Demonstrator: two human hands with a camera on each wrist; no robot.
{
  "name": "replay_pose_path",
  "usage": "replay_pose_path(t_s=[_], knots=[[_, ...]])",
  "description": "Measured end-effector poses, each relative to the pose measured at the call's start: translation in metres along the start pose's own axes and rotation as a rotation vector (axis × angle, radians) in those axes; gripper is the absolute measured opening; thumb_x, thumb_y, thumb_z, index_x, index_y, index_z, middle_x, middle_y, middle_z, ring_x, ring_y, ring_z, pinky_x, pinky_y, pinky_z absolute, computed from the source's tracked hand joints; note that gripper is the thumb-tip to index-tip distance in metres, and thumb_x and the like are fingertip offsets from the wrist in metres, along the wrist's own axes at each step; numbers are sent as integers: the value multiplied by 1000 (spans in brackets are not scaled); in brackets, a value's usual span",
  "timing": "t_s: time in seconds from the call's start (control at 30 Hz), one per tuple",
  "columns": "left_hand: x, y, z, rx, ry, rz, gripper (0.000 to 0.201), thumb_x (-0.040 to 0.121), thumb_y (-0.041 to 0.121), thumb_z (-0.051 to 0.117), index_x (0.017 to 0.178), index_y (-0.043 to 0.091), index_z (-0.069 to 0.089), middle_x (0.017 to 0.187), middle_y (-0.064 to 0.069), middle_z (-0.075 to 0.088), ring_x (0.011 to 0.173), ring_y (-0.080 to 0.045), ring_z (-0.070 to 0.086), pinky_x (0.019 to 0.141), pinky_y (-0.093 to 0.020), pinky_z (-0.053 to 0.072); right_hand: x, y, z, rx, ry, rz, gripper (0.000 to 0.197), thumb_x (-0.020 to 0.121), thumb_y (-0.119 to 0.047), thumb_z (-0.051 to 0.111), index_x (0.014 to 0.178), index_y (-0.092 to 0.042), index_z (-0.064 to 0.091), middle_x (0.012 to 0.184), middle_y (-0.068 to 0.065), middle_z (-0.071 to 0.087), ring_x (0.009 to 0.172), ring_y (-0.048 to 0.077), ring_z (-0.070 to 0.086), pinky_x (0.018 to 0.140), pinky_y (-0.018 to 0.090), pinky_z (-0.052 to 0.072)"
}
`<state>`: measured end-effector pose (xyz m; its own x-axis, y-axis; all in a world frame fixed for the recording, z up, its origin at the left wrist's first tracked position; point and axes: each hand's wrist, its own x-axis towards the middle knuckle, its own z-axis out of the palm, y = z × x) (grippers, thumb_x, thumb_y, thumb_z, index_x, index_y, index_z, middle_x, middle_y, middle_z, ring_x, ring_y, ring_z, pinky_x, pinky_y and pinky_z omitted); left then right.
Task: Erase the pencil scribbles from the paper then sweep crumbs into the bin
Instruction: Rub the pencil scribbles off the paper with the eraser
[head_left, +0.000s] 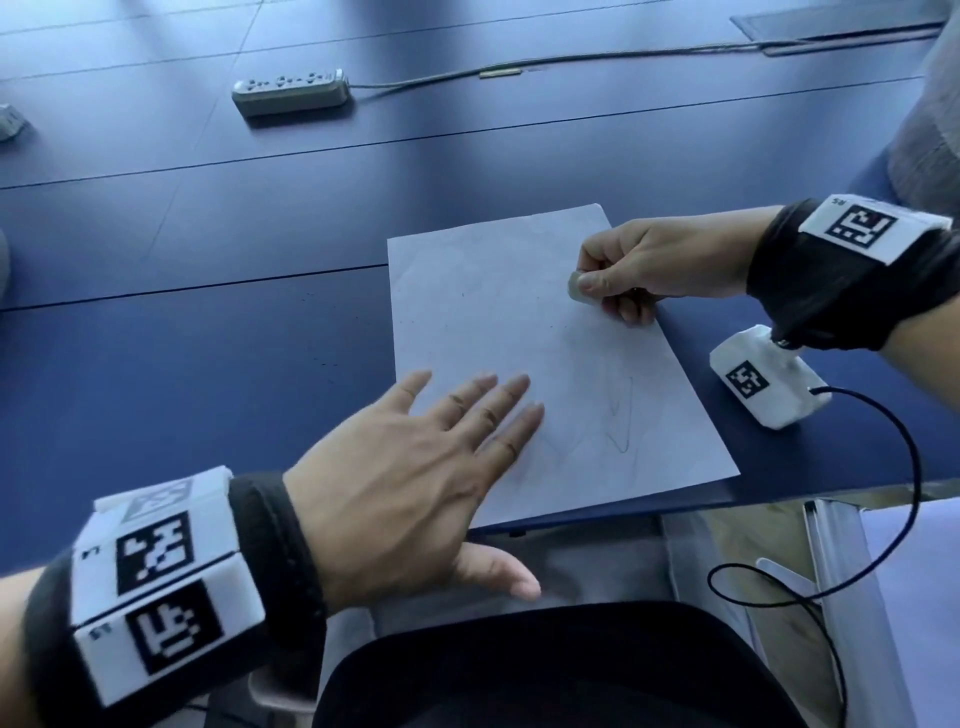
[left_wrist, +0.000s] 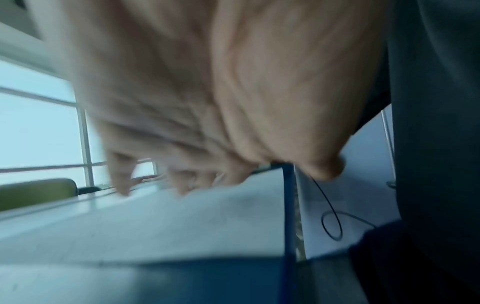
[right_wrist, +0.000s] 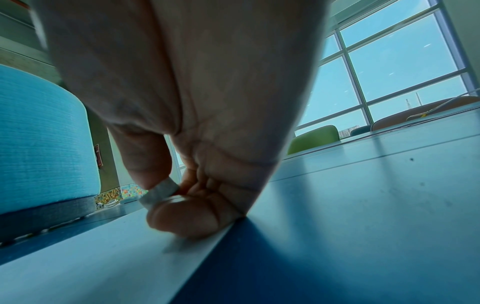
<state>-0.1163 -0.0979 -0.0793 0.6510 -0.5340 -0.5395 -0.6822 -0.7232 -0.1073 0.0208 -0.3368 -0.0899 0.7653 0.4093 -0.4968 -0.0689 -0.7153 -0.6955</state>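
The blue table (head_left: 208, 364) carries all items. A white sheet of paper (head_left: 493, 312) lies flat on it near the front edge, turned slightly clockwise, with faint pencil scribbles (head_left: 618, 415) on its lower right part.

The left hand (head_left: 405, 478) lies flat with straight, spread fingers (head_left: 511, 389) pressing on the lower left part of the paper; the thumb hangs past the table edge. It holds nothing. The left wrist view is blurred.

The right hand (head_left: 654, 260) sits at the upper right edge of the paper with fingers curled, pinching a small white eraser (head_left: 575, 291) between thumb and fingertips. In the right wrist view the eraser (right_wrist: 159, 193) is at the paper surface; contact cannot be confirmed.

A grey power strip (head_left: 291, 91) lies well apart at the far side of the table, its cable (head_left: 519, 67) running right.
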Motion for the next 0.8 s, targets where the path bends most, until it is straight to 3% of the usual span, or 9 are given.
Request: replay_pose_path(t_s=[0.07, 0.13, 0.23, 0.4, 0.5, 0.57, 0.63, 0.7, 0.8], knots=[[4, 3, 4, 22, 16, 89, 117, 76, 94, 11, 157, 11, -4, 163, -11, -8, 152, -27, 1, 120, -55, 15, 0, 0, 2, -2, 1, -1, 11, 100, -16, 52, 95, -6, 54, 76, 8, 55, 66, 21, 51, 60, 28, 45], [4, -3, 5, 38, -79, -115, 127, 67, 96, 2, 154, 6, -15, 162, -17, -16, 153, -28, -5, 120, -51, 12, 0, 0, 1, -6, 7, -2, 11, 100, -15, 51, 95, -6, 54, 77, 9, 55, 67, 21, 50, 60, 28, 45], [5, -7, -9, 87, -126, -358, 143, 53, 97, -9, 154, -2, 9, 159, -24, 20, 145, -31, 26, 114, -50, 23, -1, 0, 0, -3, 6, -3, 11, 100, -15, 51, 95, -6, 54, 79, 10, 54, 68, 22, 50, 60, 27, 45], [20, 14, -11, -5, -27, 61, 121, 71, 95, 13, 152, 13, -24, 159, -11, -26, 151, -23, -15, 122, -50, 3, -1, 0, 0, 4, -4, 1, 12, 100, -15, 51, 92, -6, 52, 80, 12, 54, 68, 23, 49, 59, 28, 44], [28, -3, -25, 84, -184, -314, 127, 64, 98, 9, 151, 7, 25, 158, -18, 25, 144, -30, 30, 112, -50, 28, 1, 1, 0, 6, 1, -4, 10, 100, -14, 50, 95, -6, 53, 80, 11, 54, 71, 23, 49, 59, 28, 44], [36, -13, -39, 108, -168, -427, 107, 66, 96, 9, 115, 13, 55, 134, -11, 54, 122, -30, 52, 102, -48, 37, 1, 2, 0, 9, -1, -4, 10, 101, -14, 49, 97, -7, 54, 78, 10, 53, 72, 24, 49, 58, 27, 44], [48, -16, -42, 54, -17, -375, 112, 68, 96, 14, 135, 11, 45, 145, -15, 45, 130, -30, 45, 107, -47, 35, 1, 1, -1, 15, -8, -4, 9, 101, -13, 48, 97, -7, 53, 76, 9, 53, 73, 25, 48, 58, 27, 44], [65, -7, -37, -39, 47, -149, 120, 71, 93, 18, 157, 10, 6, 165, -13, 8, 150, -24, 16, 118, -49, 22, 2, 2, 0, 29, -5, 0, 10, 102, -13, 48, 96, -6, 53, 75, 8, 53, 74, 26, 48, 58, 28, 43], [78, -3, -28, -101, 19, -12, 117, 73, 91, 19, 156, 16, -17, 164, -5, -19, 152, -16, -10, 122, -48, 10, 3, 3, 0, 38, -1, 0, 12, 102, -14, 47, 94, -6, 51, 75, 7, 53, 73, 26, 49, 58, 28, 43]])
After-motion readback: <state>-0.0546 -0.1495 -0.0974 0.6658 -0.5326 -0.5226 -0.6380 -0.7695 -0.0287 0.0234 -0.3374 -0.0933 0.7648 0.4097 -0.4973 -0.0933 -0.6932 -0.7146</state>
